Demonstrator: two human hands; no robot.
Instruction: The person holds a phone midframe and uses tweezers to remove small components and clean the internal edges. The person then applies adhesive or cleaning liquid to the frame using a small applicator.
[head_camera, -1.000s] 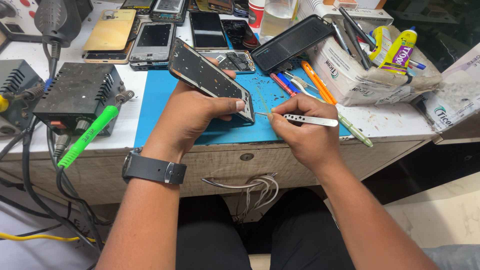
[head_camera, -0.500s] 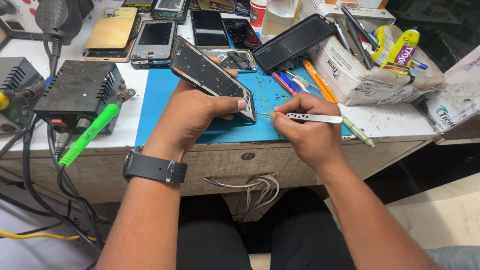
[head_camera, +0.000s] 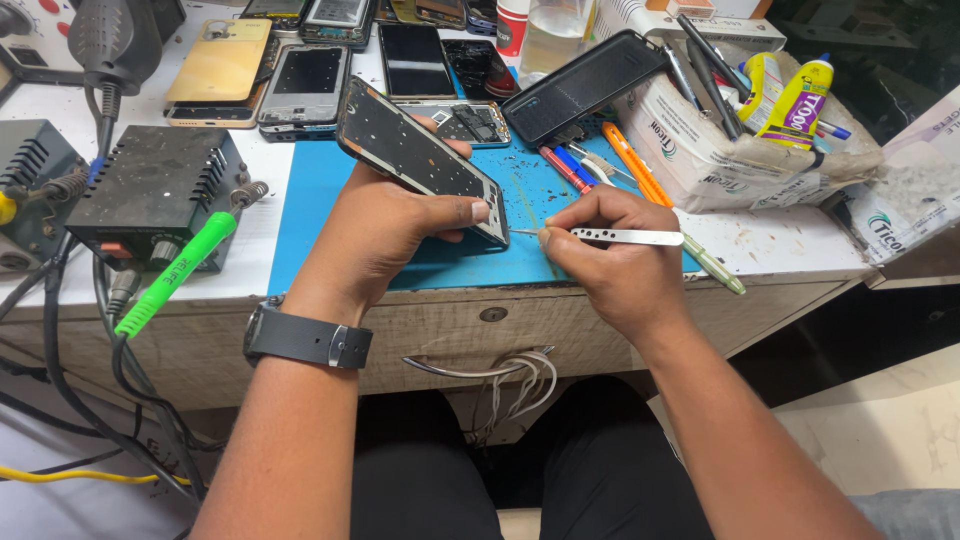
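My left hand (head_camera: 385, 235) grips an opened phone body (head_camera: 420, 160), held tilted above the blue work mat (head_camera: 310, 195); its dark inner side faces up and a black watch sits on that wrist. My right hand (head_camera: 605, 260) pinches silver tweezers (head_camera: 620, 237) whose tip touches the phone's lower corner near my left thumb.
Several phones (head_camera: 310, 80) and a gold back cover (head_camera: 215, 65) lie at the back of the bench. A black power unit (head_camera: 150, 190) with a green soldering iron (head_camera: 175, 275) stands at left. Screwdrivers (head_camera: 640, 165), glue bottles (head_camera: 800, 95) and a black case (head_camera: 590, 85) lie at right.
The view has shifted slightly. Both hands keep their grip, the tweezers' tip staying at the phone's lower corner.
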